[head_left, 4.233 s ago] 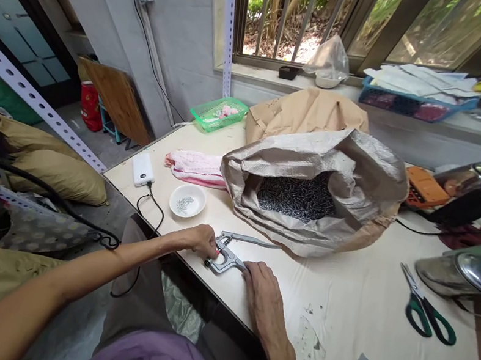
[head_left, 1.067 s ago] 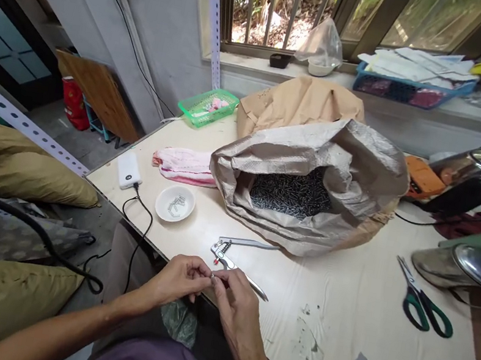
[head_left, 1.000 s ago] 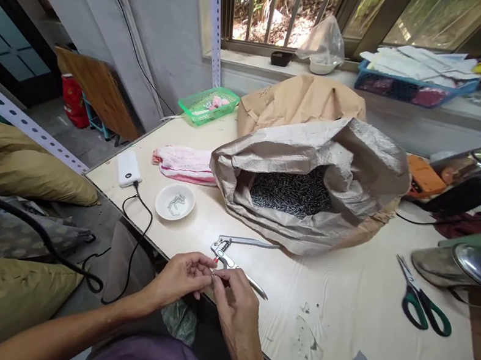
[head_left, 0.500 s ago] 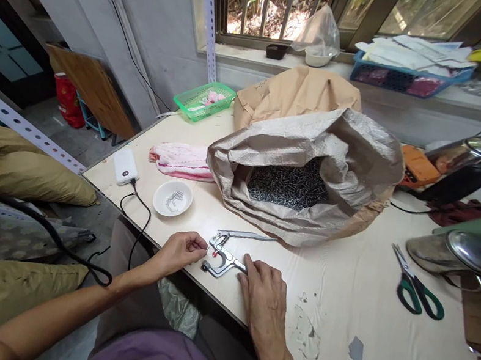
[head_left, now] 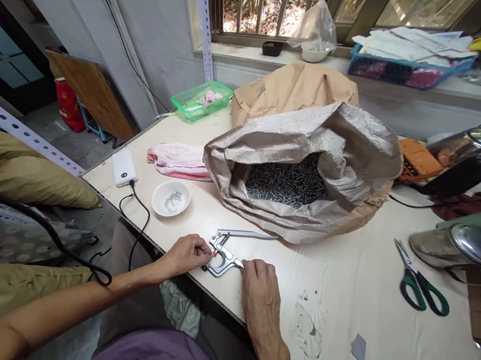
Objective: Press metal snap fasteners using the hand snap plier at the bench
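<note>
A pair of silver snap-type pliers [head_left: 226, 262] with a coil spring and a small red part at its jaw lies on the table, its handles spread apart. My left hand [head_left: 188, 256] is closed in a pinch right at the jaw; whatever is between the fingertips is too small to make out. The lower handle's end runs under the fingers of my right hand [head_left: 261, 292], which is closed on it and rests on the tabletop. Left of the tool, a white bowl [head_left: 171, 199] contains several small clear or silvery pieces.
Behind the pliers, a large woven sack [head_left: 270, 142] gapes open, full of small dark metal pieces [head_left: 287, 179]. Green-handled scissors [head_left: 420, 286] and a metal mug [head_left: 452, 248] are on the right. A white power bank [head_left: 124, 167] with a black cable, a cloth [head_left: 181, 161] and a green basket [head_left: 196, 111] are on the left.
My left hand has moved slightly right, its fingertips now up against the pliers' jaw. My right hand stays at the handle. The view has shifted a little.
</note>
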`<state>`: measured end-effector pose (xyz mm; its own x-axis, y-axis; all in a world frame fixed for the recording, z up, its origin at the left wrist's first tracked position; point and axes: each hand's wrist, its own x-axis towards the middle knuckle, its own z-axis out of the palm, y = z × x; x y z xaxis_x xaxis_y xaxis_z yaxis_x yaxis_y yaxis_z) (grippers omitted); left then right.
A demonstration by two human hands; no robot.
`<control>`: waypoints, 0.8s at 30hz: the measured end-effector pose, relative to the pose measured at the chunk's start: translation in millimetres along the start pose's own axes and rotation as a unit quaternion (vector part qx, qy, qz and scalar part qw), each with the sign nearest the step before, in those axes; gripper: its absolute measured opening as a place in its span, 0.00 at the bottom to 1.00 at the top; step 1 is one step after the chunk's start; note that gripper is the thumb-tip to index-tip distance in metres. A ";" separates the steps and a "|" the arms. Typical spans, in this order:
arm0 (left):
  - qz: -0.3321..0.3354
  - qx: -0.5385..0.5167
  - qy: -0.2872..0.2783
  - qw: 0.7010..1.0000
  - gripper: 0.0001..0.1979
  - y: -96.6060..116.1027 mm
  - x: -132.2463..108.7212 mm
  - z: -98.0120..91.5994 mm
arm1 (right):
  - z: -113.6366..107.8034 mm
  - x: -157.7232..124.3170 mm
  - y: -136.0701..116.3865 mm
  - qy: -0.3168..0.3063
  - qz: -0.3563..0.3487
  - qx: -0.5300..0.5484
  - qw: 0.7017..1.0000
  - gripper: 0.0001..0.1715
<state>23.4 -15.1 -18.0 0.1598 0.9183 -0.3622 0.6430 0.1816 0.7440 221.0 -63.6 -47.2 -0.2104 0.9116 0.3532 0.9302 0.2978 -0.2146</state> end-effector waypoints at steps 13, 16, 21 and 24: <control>-0.052 0.090 -0.066 0.992 0.08 12.4 5.7 -2.9 | 1.1 -4.3 -4.2 0.016 -0.020 -0.021 0.999 0.10; -0.023 0.090 -0.027 0.995 0.06 8.8 2.7 1.2 | 0.6 -4.9 -6.0 0.018 -0.021 -0.039 0.999 0.10; -0.010 0.043 0.055 0.998 0.07 -0.4 1.3 10.9 | 0.0 -5.0 -7.9 0.017 -0.027 -0.050 0.998 0.09; -0.001 -0.014 0.080 0.997 0.08 -3.7 1.5 8.4 | 0.7 -6.9 -7.3 0.026 -0.013 -0.027 0.999 0.11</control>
<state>27.6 -17.3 -26.0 0.0353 0.9620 -0.2706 0.6214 0.1910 0.7599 215.5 -71.9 -48.8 -0.2198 0.8876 0.4047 0.9399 0.3038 -0.1558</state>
